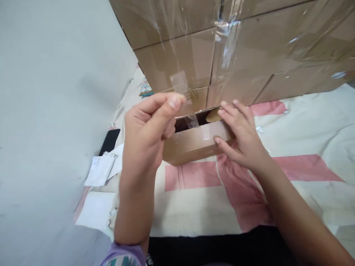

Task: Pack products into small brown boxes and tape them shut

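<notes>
My left hand (149, 129) is raised in front of the small cardboard box (191, 146), its thumb and forefinger pinched on what looks like a short strip of clear tape (179, 80). The strip is see-through, so its edges are hard to make out. My right hand (242, 136) grips the box's right end, thumb against the front side and fingers over the top edge. A dark gap shows along the top of the box, with a rounded tan piece (213, 115) inside. Bits of clear tape (205, 132) stick to its front side.
A tall wall of taped cardboard boxes (177, 62) stands right behind. Left of my left arm lie a black phone (110, 141) and white papers (100, 170), beside a pale wall (55, 92). A cream and pink sheet (194, 207) covers the surface, with small scraps on it.
</notes>
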Action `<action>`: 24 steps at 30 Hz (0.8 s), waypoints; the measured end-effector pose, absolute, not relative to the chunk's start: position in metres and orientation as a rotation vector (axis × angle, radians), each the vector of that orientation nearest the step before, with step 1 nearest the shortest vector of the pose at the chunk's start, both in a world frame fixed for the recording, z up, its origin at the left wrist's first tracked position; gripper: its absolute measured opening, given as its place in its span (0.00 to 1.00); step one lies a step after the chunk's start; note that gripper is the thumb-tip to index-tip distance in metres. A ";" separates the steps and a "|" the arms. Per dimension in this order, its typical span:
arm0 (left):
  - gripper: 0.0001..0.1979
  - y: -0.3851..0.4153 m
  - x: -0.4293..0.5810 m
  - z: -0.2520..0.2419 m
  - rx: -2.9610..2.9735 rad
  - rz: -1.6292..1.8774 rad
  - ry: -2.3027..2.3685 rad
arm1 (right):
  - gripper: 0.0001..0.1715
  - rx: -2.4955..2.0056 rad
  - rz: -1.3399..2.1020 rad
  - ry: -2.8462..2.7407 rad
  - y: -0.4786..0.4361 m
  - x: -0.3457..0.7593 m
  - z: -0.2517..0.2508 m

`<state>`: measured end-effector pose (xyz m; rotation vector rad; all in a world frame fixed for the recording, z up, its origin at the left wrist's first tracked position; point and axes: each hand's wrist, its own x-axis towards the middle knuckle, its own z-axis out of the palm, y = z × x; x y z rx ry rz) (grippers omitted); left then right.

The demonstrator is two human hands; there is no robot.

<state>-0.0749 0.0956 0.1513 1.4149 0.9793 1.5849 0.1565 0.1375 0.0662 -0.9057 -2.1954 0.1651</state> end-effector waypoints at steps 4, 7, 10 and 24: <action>0.08 0.110 -0.072 0.163 1.651 1.504 1.063 | 0.35 -0.799 0.218 -2.275 0.158 0.159 0.053; 0.08 0.121 -0.074 0.159 1.754 1.356 1.144 | 0.36 -0.816 0.172 -2.207 0.159 0.160 0.042; 0.10 0.133 -0.078 0.152 1.802 1.370 1.136 | 0.35 -0.816 0.187 -2.170 0.154 0.159 0.036; 0.04 0.135 -0.079 0.146 1.739 0.867 1.435 | 0.37 -0.790 0.097 -2.156 0.131 0.157 0.048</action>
